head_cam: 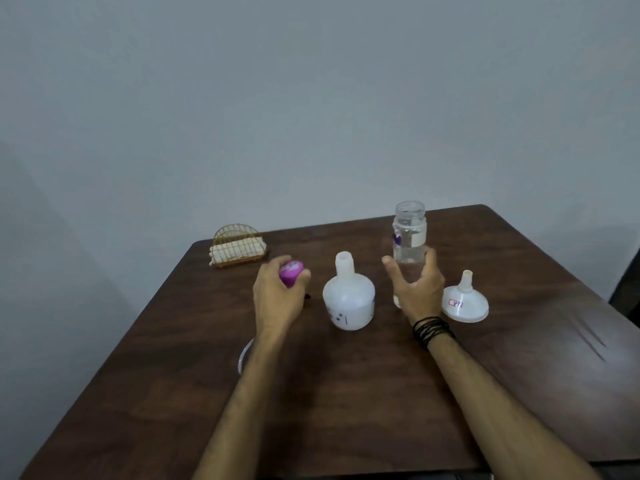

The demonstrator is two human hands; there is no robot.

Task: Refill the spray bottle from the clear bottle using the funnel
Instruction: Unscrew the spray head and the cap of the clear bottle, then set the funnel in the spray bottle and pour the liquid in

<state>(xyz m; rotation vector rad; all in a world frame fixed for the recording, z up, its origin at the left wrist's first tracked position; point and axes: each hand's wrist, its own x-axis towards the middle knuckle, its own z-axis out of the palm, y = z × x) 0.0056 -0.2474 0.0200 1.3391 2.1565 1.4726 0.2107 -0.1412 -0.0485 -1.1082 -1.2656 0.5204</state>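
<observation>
Your left hand (pixel 277 296) fingers close around a purple cap (pixel 291 271). Your right hand (pixel 417 289) fingers spread wide, curved beside the uncapped clear bottle (pixel 409 233). Spray bottle (pixel 349 299) stands between hands; inverted funnel (pixel 465 299) right of fingers.

The table (pixel 346 393) looks like dark smooth wood, the spray bottle (pixel 349 299) and funnel (pixel 464 303) like milky white plastic, and the clear bottle (pixel 409 237) like see-through shiny plastic.
</observation>
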